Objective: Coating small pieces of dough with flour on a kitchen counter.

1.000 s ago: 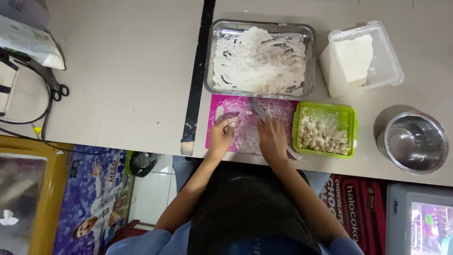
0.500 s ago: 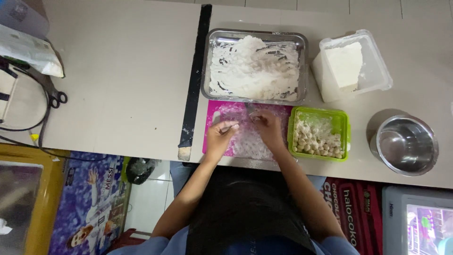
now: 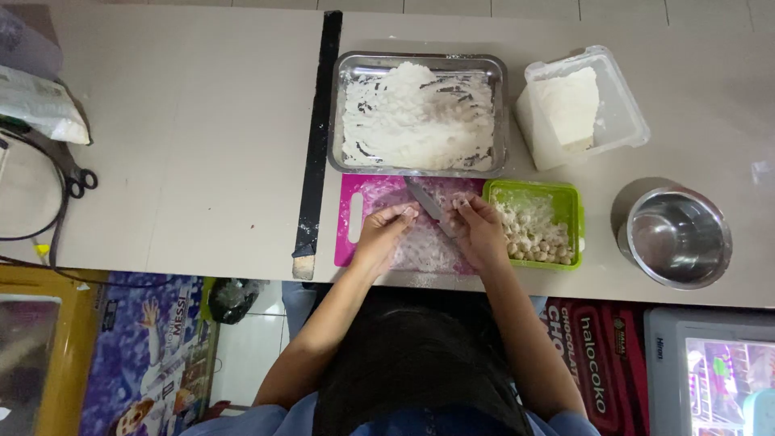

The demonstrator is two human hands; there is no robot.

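Your left hand (image 3: 383, 230) pinches a small floury dough piece (image 3: 408, 212); your right hand (image 3: 478, 230) grips the steel knife (image 3: 426, 202), blade angled toward ten o'clock over the pink plastic cutting board (image 3: 355, 218), beside it.

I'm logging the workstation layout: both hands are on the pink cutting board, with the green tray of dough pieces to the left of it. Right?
Not quite. In the head view, the green tray sits to the right of the pink cutting board, not left. Both the left hand and right hand are indeed over the board.
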